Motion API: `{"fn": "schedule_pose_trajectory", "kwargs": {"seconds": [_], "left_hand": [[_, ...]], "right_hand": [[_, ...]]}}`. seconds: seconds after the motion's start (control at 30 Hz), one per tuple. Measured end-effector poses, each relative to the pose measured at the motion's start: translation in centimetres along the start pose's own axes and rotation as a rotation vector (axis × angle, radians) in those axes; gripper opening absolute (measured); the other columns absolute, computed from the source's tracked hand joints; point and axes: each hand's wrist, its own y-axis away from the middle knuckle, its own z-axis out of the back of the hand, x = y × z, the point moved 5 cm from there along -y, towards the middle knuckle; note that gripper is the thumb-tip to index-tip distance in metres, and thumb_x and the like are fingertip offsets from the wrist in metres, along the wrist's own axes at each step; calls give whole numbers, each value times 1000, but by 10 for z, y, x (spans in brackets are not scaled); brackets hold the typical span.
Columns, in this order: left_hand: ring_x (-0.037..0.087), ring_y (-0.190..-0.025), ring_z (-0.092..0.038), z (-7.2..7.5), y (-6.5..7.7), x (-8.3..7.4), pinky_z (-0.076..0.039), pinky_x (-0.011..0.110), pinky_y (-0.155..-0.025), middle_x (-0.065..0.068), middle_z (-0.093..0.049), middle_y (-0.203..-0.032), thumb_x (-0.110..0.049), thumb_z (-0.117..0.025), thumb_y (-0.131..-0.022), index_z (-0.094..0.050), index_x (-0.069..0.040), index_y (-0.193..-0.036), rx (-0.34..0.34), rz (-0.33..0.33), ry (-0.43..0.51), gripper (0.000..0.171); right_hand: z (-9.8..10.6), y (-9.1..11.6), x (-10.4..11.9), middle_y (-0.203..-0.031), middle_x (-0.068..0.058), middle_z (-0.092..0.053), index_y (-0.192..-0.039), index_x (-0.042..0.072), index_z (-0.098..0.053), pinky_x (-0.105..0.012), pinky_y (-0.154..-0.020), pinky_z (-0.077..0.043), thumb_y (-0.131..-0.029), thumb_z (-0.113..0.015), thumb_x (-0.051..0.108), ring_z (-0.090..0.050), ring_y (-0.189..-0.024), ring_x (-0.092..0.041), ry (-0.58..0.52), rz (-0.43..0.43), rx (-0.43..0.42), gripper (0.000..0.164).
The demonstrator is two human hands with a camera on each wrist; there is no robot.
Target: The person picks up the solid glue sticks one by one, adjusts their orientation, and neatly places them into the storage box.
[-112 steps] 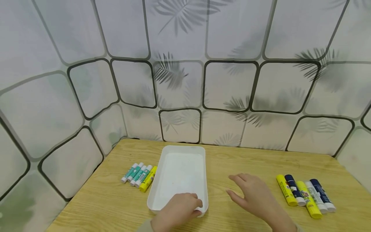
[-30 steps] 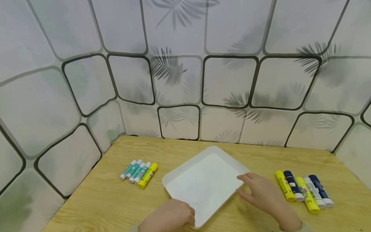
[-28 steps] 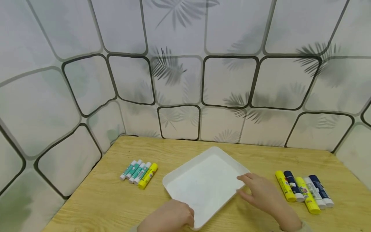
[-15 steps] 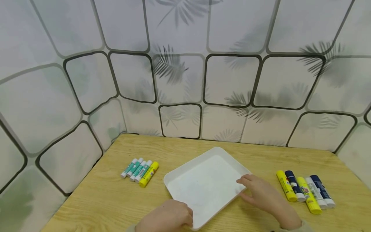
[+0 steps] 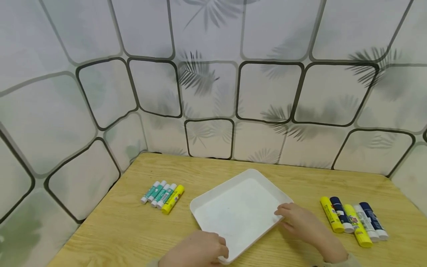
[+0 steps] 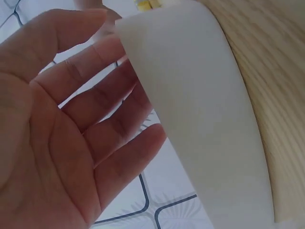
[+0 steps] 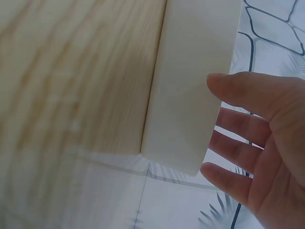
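Note:
A white rectangular tray (image 5: 241, 211) lies slanted on the table, bare inside. My left hand (image 5: 198, 249) is at its near corner. In the left wrist view the fingers (image 6: 107, 93) of that hand reach over the rim to the inner side, lightly bent, while the thumb stays off the outer wall. My right hand (image 5: 305, 225) pinches the tray's right side. The right wrist view has its thumb on the outer wall (image 7: 190, 62) and its fingers going behind the rim, their tips partly hidden.
On the wooden table (image 5: 133, 230), teal-and-white glue sticks (image 5: 161, 193) lie beside a yellow one (image 5: 173, 200) at left. Yellow (image 5: 331, 214), navy (image 5: 374, 220) and white (image 5: 366, 222) sticks lie in a row at right. A patterned curtain (image 5: 210, 92) stands behind.
Over the longer span the tray has swung clockwise, its far end to the right. In the last second my right fingers have closed on its side, and my left fingers have loosened at the corner.

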Motion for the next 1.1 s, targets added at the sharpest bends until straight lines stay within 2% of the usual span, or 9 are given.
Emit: {"fn": "schedule_pose_trajectory", "kwargs": {"seconds": [0.13,0.3,0.47,0.73,1.1], "left_hand": [[-6,-61,-42,-2,-4,-2,-35,11,-53,-19,-50,-74,-33,-61,-81,-64,-25,-90,16,27,-4,13],[-5,-59,-41,-5,-6,-4,-35,11,-52,-18,-48,-73,-30,-60,-82,-63,-25,-91,35,39,6,11],[-4,-59,-41,-8,-9,-4,-36,11,-54,-19,-48,-73,-26,-59,-83,-62,-25,-93,71,58,49,10],[-3,-57,-40,-8,-11,-5,-34,11,-53,-18,-47,-71,-25,-60,-83,-61,-24,-89,66,59,29,7],[0,-53,-39,-9,-12,-2,-34,13,-51,-16,-45,-67,-29,-57,-86,-62,-24,-87,67,98,-1,8]], "right_hand": [[-1,0,-2,-98,-8,-60,-94,7,-65,-39,-75,-47,-72,-70,9,-56,-90,-26,2,-1,2,22],[-3,-1,-3,-94,-5,-60,-93,7,-65,-37,-73,-48,-72,-69,9,-57,-87,-22,-2,-5,2,21],[0,0,-1,-89,-2,-60,-91,6,-65,-35,-68,-48,-72,-68,6,-57,-81,-20,-4,33,-30,20],[-1,0,-2,-87,-2,-61,-92,5,-65,-34,-67,-48,-72,-67,5,-57,-79,-19,-13,16,-9,20],[-1,0,-3,-84,2,-60,-87,8,-66,-31,-64,-48,-73,-66,5,-57,-76,-15,-26,49,-25,15]]}}
